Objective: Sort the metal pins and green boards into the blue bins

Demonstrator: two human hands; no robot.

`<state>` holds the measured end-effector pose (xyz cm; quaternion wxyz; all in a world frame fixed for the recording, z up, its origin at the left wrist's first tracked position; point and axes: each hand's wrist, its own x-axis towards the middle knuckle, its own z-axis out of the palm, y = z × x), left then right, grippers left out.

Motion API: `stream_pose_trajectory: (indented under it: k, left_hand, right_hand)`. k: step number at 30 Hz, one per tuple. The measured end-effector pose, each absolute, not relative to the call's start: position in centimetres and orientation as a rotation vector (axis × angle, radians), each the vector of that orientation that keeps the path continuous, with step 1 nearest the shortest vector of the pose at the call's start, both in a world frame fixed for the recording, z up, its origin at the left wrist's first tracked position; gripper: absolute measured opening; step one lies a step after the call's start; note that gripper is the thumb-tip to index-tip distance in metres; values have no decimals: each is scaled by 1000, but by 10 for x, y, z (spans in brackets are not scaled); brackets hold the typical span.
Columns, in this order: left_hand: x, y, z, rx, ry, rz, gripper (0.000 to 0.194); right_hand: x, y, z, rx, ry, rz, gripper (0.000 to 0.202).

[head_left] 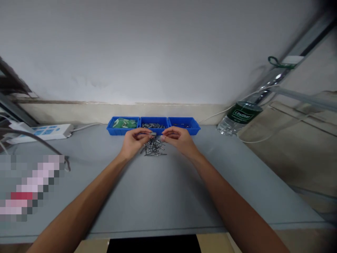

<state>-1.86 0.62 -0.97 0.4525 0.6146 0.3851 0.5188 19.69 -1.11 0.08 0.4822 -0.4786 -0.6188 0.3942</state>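
Observation:
Between thumb and fingertips, my left hand (132, 142) pinches a small grey metal piece (153, 134). My right hand (182, 140) faces it a short way to the right, thumb and fingers drawn together. Whatever those right fingertips hold, if anything, is too small to make out. Below and between the hands lies a loose pile of thin metal pins (154, 149) on the grey table. Just behind the hands stand three blue bins in a row: the left bin (119, 131) has green and whitish items, the middle bin (153, 119) small grey metal parts, the right bin (195, 130) a few thin pieces.
A white power strip (60, 131) with cables lies at the back left. At the back right a large clear bottle with a green label (240, 113) leans beside a thin white cable. A blurred-out pinkish object (34, 186) is on the left. A wall rises behind the bins.

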Motion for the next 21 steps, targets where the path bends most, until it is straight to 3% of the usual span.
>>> stream_pose_trajectory:
  k: [6, 12, 16, 21]
  left_hand:
    - [-23, 14, -7, 1503, 861, 1387, 52]
    - [-35, 10, -12, 1991, 1112, 1123, 27]
    - [-43, 6, -17, 2377, 1157, 876, 33]
    - [-47, -3, -7, 2442, 1258, 779, 45]
  right_hand:
    - [206, -2, -12, -1217, -1487, 822, 20]
    - [209, -3, -16, -1289, -1620, 606, 9]
    - [213, -6, -16, -1352, -1886, 429, 18]
    - [219, -3, -21, -1374, -2018, 349, 24]
